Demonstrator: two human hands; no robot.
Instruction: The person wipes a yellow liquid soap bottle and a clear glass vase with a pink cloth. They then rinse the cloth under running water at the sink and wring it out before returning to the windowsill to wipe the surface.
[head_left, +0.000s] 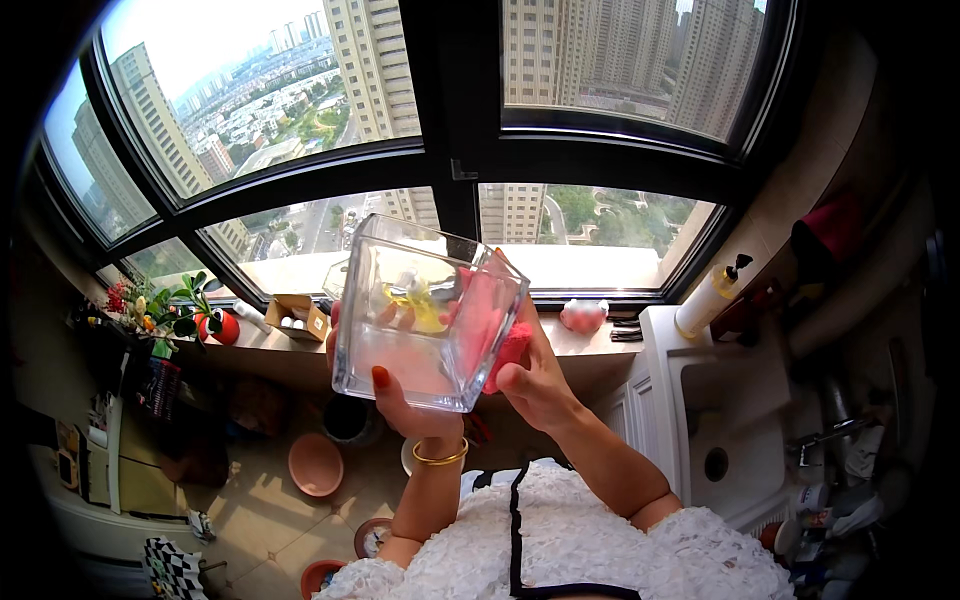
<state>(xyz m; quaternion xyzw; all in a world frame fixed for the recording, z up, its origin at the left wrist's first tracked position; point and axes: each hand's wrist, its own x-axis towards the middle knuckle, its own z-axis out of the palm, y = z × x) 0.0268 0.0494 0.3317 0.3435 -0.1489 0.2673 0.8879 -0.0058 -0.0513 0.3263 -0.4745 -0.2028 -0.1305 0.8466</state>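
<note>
Raised in front of the window, a thick-walled square glass vase tilts between my hands. My left hand grips it from below, thumb on the near wall and other fingertips on its far side. My right hand holds a pink-red cloth against the right wall of the vase. Part of the cloth shows through the glass. A blurred yellow patch is also visible through the vase; whether it lies inside or behind, I cannot tell.
The windowsill carries a red plant pot, a small cardboard box and a red-and-white ornament. At right stands a white sink with a pump bottle. A pink basin and a dark pot are on the floor.
</note>
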